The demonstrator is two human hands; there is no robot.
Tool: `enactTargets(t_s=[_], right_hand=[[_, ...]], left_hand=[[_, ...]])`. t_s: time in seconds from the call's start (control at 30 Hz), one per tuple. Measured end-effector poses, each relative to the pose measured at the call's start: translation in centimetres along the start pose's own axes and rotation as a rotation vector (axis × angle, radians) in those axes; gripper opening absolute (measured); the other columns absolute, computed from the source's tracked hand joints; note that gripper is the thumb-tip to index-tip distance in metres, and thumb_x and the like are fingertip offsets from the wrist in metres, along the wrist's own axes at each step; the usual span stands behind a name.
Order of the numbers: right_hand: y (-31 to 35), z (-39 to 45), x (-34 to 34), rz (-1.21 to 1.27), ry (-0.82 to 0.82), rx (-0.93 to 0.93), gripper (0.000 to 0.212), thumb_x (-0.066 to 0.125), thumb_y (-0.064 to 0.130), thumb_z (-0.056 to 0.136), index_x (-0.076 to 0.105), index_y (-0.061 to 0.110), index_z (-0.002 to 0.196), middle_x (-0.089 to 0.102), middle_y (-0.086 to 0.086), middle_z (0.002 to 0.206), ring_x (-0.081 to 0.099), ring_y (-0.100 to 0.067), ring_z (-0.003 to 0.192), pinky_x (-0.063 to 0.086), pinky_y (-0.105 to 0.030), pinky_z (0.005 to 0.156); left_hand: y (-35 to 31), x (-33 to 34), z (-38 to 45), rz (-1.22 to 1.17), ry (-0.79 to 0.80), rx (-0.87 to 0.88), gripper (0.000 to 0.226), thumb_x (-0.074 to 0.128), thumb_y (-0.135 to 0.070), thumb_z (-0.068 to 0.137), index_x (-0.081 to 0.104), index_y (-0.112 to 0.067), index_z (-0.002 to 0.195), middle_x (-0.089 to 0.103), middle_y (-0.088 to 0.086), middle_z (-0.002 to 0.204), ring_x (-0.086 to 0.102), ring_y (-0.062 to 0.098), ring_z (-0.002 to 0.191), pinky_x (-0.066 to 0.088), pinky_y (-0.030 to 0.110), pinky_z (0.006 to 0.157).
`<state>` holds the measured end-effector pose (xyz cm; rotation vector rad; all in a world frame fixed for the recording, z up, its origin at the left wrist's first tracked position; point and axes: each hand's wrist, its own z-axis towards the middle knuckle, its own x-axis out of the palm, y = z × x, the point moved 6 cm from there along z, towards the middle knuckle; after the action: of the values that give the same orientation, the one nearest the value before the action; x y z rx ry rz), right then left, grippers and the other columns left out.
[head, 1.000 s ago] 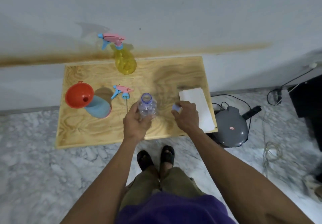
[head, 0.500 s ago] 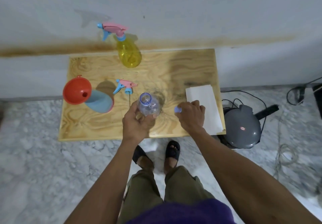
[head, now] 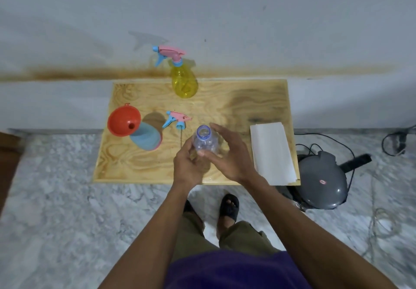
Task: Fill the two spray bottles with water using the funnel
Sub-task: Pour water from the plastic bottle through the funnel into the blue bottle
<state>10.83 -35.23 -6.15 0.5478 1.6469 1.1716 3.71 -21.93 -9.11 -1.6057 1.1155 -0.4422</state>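
A clear water bottle (head: 205, 141) with an open blue-rimmed mouth stands near the front of the wooden table (head: 247, 99). My left hand (head: 188, 168) grips it from the left, and my right hand (head: 231, 153) wraps it from the right with the thumb on its front. The bottle's cap is out of sight. A red funnel (head: 123, 121) sits in the neck of a blue spray bottle (head: 147, 139) at the left. That bottle's pink and blue spray head (head: 179, 120) lies loose beside it. A yellow spray bottle (head: 184, 84), head on, stands at the back.
A stack of white paper (head: 272, 151) lies on the table's right edge. On the marble floor to the right are a grey appliance (head: 322, 180) and loose cables (head: 391, 142). The table stands against a wall. My sandalled feet (head: 229, 205) are just below its front edge.
My right hand, which held the small cap next to the paper, has moved left onto the water bottle. The cap no longer shows. My left hand has kept its grip.
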Motion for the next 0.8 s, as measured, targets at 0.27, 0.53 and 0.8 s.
enactTargets(t_s=[0.27,0.53,0.8], right_hand=[[-0.8,-0.1,1.4,0.031,-0.020,0.030,0.091,0.089,0.041,0.069,0.042,0.024,0.146,0.056,0.008,0.139,0.050,0.002,0.122,0.039,-0.008,0.098],[-0.6,1.9,4.8,0.051,-0.066,0.044,0.084,0.081,0.041,0.076,0.034,0.022,0.143,0.054,0.005,0.130,0.061,-0.020,0.111,0.051,-0.038,0.082],[4.1,4.1,4.7,0.081,-0.299,0.021,0.090,0.059,0.065,0.071,0.040,0.013,0.142,0.053,0.008,0.121,0.052,-0.002,0.097,0.035,-0.020,0.076]], left_hand=[[-0.4,-2.9,-1.4,0.278,0.047,0.023,0.014,0.064,-0.012,0.095,0.071,-0.019,0.105,0.075,-0.010,0.085,0.070,0.000,0.070,0.056,0.018,0.060],[-1.9,-16.1,-1.9,0.180,-0.479,0.230,0.028,0.064,-0.023,0.090,0.058,-0.021,0.118,0.061,-0.002,0.100,0.061,0.015,0.097,0.056,0.032,0.070],[-3.9,-20.1,3.5,0.268,-0.390,0.289,0.071,0.074,-0.046,0.084,0.042,-0.024,0.143,0.044,-0.005,0.136,0.051,0.013,0.122,0.053,0.043,0.093]])
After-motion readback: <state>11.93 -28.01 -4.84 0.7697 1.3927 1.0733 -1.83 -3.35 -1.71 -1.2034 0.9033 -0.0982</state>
